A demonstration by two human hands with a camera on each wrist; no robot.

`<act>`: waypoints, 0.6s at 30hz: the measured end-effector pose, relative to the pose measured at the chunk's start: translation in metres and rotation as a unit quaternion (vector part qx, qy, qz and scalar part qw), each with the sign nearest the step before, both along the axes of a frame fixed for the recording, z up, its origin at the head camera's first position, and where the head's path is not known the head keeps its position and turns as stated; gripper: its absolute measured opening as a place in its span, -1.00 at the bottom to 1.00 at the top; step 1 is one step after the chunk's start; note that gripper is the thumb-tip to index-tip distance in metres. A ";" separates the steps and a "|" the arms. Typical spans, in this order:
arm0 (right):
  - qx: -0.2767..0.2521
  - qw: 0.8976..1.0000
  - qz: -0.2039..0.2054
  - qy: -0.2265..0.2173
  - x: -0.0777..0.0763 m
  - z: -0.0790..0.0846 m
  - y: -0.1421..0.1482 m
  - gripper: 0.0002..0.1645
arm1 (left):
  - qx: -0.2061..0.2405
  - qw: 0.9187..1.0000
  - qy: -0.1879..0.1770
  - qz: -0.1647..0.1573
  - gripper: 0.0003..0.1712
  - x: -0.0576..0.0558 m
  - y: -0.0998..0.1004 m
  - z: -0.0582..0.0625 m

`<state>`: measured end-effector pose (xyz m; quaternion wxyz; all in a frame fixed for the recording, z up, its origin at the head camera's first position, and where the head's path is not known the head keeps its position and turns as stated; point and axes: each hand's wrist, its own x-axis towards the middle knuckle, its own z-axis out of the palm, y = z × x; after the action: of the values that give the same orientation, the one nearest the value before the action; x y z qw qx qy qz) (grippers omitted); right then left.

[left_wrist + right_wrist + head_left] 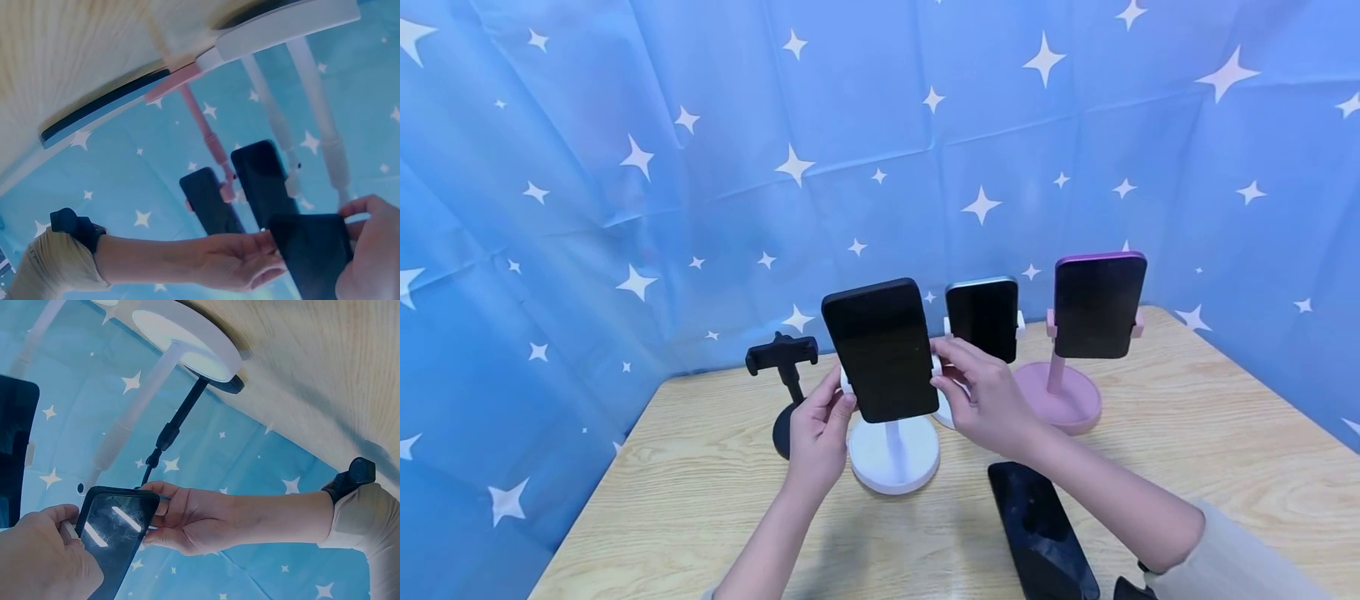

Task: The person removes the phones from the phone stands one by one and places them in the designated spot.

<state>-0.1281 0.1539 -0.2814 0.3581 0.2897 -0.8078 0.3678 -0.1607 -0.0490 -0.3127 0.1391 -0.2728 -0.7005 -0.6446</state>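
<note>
"Black phone (882, 354): position?"

"Upright, leaning slightly, in the clamp (936, 365) of the white stand (880, 468), above the desk (700, 483)."

"Grip?"

"Left hand (818, 433) grips the clamp's left side; right hand (988, 392) pinches its right arm. Opposed holds presumably keep the clamp steady against the phone's edges."

"Surroundings?"

"Black stand (781, 356) at left. Behind and right, a blue-edged phone (985, 321) and purple-edged phone (1097, 308) stand mounted, screens facing the person, likely for viewing. A loose phone (1041, 529) lies nearer."

No legible txt, nos., labels, brands or signs on phones (882, 350), stands (895, 457), tabletop (688, 492) or cloth (865, 92), any view.
</note>
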 end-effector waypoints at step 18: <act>0.003 0.999 0.007 0.038 0.036 0.005 0.018 -0.41 | 0.017 0.994 0.062 -0.084 -0.56 0.024 0.009 0.004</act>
<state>-0.0925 0.1718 -0.2762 0.3851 0.3104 -0.7926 0.3566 -0.1371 -0.0398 -0.3091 0.1323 -0.3676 -0.6543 -0.6475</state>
